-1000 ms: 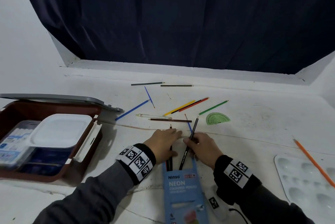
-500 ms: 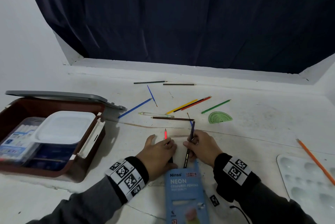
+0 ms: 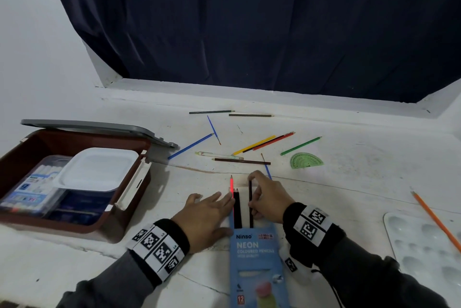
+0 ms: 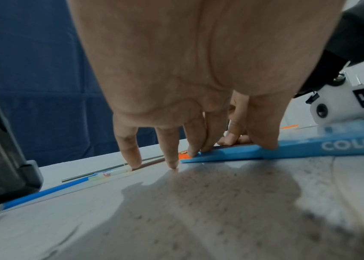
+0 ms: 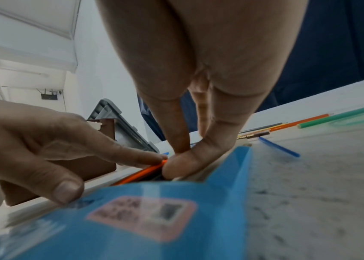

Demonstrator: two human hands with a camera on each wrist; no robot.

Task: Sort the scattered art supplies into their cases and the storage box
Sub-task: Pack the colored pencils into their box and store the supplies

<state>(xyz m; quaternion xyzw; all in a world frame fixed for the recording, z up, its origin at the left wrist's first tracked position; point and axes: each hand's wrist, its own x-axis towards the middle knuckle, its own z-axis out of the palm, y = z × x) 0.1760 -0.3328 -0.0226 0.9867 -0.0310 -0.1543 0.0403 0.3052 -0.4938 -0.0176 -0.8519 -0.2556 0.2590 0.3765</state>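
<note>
A blue pencil case (image 3: 257, 265) marked NEON lies at the table's near edge, its open end facing away from me. A neon red pencil (image 3: 231, 189) and a black pencil (image 3: 237, 208) stick out of it. My right hand (image 3: 254, 193) pinches a third, dark pencil (image 3: 250, 204) that stands partly in the case's mouth. My left hand (image 3: 217, 210) lies flat beside the case; its index finger touches the red pencil (image 5: 141, 173) and its thumb presses the case (image 5: 154, 219). The brown storage box (image 3: 50, 223) sits open at the left.
Loose pencils lie beyond my hands: blue (image 3: 190, 145), yellow (image 3: 254, 144), green (image 3: 300, 145), brown (image 3: 242, 161). A green protractor (image 3: 306, 160) lies right of them. At the right are a white paint palette (image 3: 429, 252) and an orange pencil (image 3: 435, 218). A white tray (image 3: 97, 168) sits in the box.
My right hand has straightened the dark pencil and slid it deeper into the case. My left hand has drawn back and flattened, uncovering the red pencil.
</note>
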